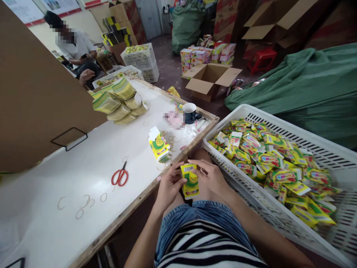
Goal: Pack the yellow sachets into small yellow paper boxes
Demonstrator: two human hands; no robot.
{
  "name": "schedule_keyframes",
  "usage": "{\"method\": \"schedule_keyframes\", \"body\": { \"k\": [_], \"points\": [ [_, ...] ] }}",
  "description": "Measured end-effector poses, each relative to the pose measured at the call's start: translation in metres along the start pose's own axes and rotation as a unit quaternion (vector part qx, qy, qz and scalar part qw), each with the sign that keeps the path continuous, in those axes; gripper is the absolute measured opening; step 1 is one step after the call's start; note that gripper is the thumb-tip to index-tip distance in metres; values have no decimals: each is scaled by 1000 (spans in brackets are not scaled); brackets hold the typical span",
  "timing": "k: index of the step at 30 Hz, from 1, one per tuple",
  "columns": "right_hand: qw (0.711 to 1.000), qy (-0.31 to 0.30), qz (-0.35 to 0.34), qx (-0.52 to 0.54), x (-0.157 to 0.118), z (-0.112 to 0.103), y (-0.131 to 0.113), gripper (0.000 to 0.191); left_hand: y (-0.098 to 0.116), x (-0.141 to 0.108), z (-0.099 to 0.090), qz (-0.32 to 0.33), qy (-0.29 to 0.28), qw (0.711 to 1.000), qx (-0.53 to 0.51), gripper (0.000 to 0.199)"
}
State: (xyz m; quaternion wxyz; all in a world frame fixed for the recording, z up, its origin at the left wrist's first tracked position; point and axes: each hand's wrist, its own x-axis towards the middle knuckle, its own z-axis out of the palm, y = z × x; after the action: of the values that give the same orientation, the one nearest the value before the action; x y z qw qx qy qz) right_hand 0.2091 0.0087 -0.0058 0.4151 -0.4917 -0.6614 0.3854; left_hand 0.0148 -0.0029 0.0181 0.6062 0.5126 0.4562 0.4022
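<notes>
A small yellow and green card box (190, 182) with a barcode at its top is held upright above my lap, just off the table edge. My left hand (170, 185) grips its left side between thumb and fingers. On its right upper side, the fingers of my right hand (211, 178) close on the same box. Beyond my hands, a short stack of flat yellow boxes (159, 145) lies on the white table (92, 167). To my right, a white plastic crate (240, 111) holds many filled yellow packs (275, 160).
Red-handled scissors (120, 177) and loose rubber bands (103, 197) lie on the table. Farther back are bundled cartons (119, 100) and a dark mug (189, 113). An open cardboard box (205, 83) stands on the floor; a seated person (75, 48) is at the far left.
</notes>
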Motion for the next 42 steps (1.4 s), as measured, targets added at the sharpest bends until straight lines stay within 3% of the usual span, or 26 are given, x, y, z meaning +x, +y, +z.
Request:
{"method": "schedule_keyframes", "body": {
  "k": [4,6,8,10,12,14,16,18,21,24,27,31,33,36,37,39,41,42],
  "points": [
    [991,24,18,129,-3,8,0,30,-2,1,11,20,6,1000,-11,50],
    [988,56,23,144,-6,9,-4,28,-4,3,20,44,14,999,8,46],
    [987,121,5,103,-9,1,-8,24,-3,8,24,71,13,997,40,47],
    [973,227,-28,18,-12,-17,-9,21,1,16,19,109,35,988,103,49],
    [923,369,-56,-96,-15,-43,-7,20,5,28,2,156,103,961,205,47],
    [851,484,-52,-196,-17,-67,-2,26,9,41,-23,188,189,909,320,46],
    [822,519,-46,-231,-19,-77,4,31,9,53,-47,185,219,873,396,56],
    [860,471,-40,-193,-19,-67,8,27,5,61,-64,153,211,860,439,52],
    [951,306,23,-48,-9,-25,9,25,-2,66,-75,126,202,859,454,36],
    [979,171,84,73,11,23,2,30,-5,66,-78,137,229,863,429,22],
    [979,105,86,151,33,52,-12,37,-3,60,-80,165,263,855,415,17],
    [956,90,117,253,47,60,-22,54,-7,38,-70,256,272,838,397,25],
    [945,94,131,285,44,55,-21,53,-14,23,-56,344,181,843,372,22],
    [937,113,142,298,31,42,-18,48,-24,4,-32,399,66,846,346,27],
    [936,124,143,296,25,38,-17,46,-25,0,-25,401,64,853,328,30],
    [932,143,143,300,13,33,-17,43,-23,-3,-14,383,121,882,246,37],
    [924,141,147,323,3,32,-19,42,-16,-1,-10,304,172,929,121,43],
    [920,132,150,338,-1,33,-19,42,-11,0,-9,244,167,953,59,44]
  ]
}}
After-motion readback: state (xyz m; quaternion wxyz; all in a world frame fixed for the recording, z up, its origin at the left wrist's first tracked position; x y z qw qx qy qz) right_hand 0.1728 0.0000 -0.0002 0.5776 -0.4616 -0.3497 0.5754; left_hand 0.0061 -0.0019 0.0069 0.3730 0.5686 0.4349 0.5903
